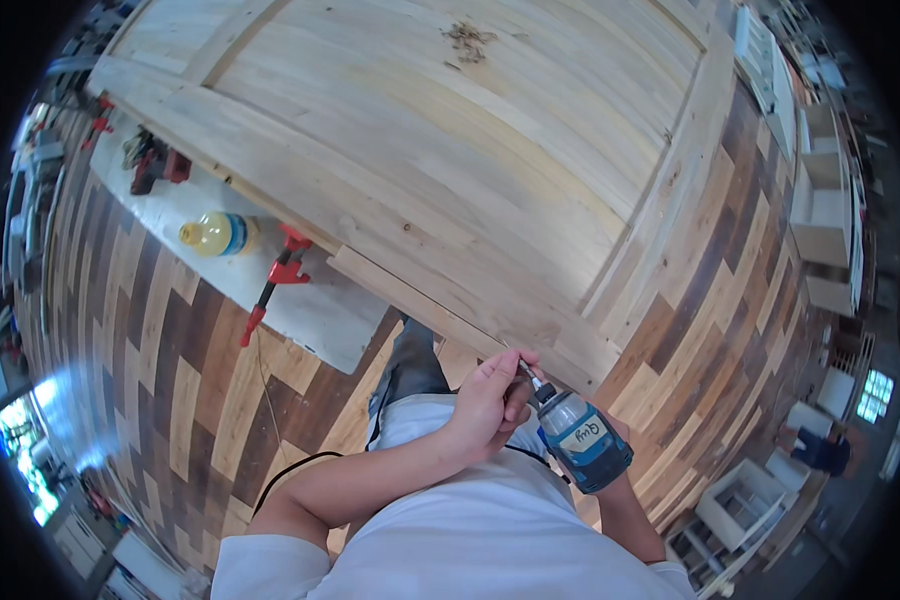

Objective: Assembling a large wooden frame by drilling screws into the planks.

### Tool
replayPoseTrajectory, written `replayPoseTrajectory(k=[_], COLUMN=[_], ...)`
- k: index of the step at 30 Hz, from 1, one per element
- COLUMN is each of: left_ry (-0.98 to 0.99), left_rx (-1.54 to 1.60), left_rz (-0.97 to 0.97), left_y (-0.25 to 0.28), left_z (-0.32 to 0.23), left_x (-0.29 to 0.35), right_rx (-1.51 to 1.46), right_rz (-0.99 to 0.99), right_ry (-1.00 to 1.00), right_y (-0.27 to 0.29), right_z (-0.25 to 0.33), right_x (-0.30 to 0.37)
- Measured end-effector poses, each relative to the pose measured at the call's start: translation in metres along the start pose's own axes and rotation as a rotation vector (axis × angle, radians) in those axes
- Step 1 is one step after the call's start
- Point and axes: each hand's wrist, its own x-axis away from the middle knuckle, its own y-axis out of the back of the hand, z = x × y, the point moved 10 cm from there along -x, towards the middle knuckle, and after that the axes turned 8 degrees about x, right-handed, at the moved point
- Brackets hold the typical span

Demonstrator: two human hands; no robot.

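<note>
A teal and black cordless impact driver (582, 440) is held in front of my body, its bit (528, 372) pointing up and left toward a large wooden panel (390, 190). My right hand (618, 424) grips the driver from behind, mostly hidden by the tool's body. Beside the bit, my left hand (490, 398) has its fingers pinched together close to the panel's near edge. What lies between those fingertips is too small to tell. A narrow wooden strip (410, 300) runs along that near edge.
A red bar clamp (288, 262) grips the panel's left edge. Near it, a yellowish bottle (220, 234) and a dark red tool (155, 165) sit on a white board (320, 318). Wood shavings (467, 42) lie on the panel. Cabinet boxes (825, 210) stand at right; a person (820, 452) is far off.
</note>
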Motion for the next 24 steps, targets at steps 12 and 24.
replayPoseTrajectory(k=[12, 24], left_ry=[0.177, 0.138], left_rx=[-0.081, -0.273], left_rz=[-0.173, -0.297], left_y=[0.031, 0.042], left_z=[-0.02, -0.037], left_x=[0.0, -0.001], right_rx=[-0.143, -0.092], right_rz=[-0.064, 0.0], right_ry=[-0.157, -0.22], right_y=[-0.02, -0.027], right_z=[0.029, 0.032], right_x=[-0.006, -0.02])
